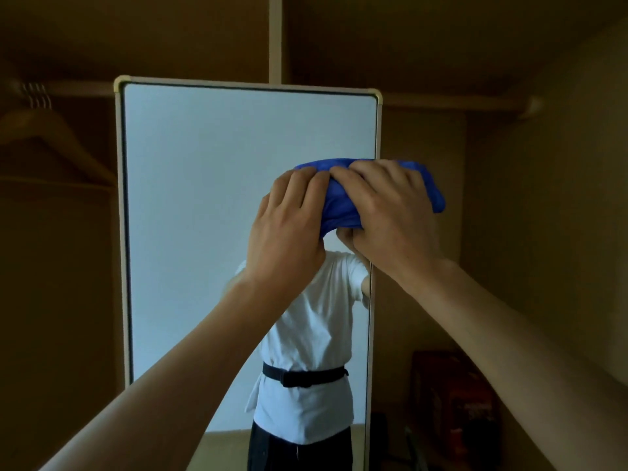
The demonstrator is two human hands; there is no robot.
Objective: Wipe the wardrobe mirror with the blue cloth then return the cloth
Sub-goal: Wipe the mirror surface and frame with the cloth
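A tall mirror [204, 185] in a pale frame stands upright inside a brown wardrobe. Its glass reflects a person in a white shirt with a black belt. A bunched blue cloth [339, 202] is held at the mirror's right side, about mid-height. My left hand [289, 226] grips the cloth's left part with curled fingers. My right hand [390, 212] grips its right part, and the cloth's end sticks out past that hand beyond the mirror's right edge. Whether the cloth touches the glass cannot be told.
Wooden hangers [40, 130] hang on a rail at the upper left. A vertical wardrobe divider [275, 35] rises behind the mirror. A dark red box [455, 402] sits low on the right. The wardrobe's side wall [560, 198] closes the right.
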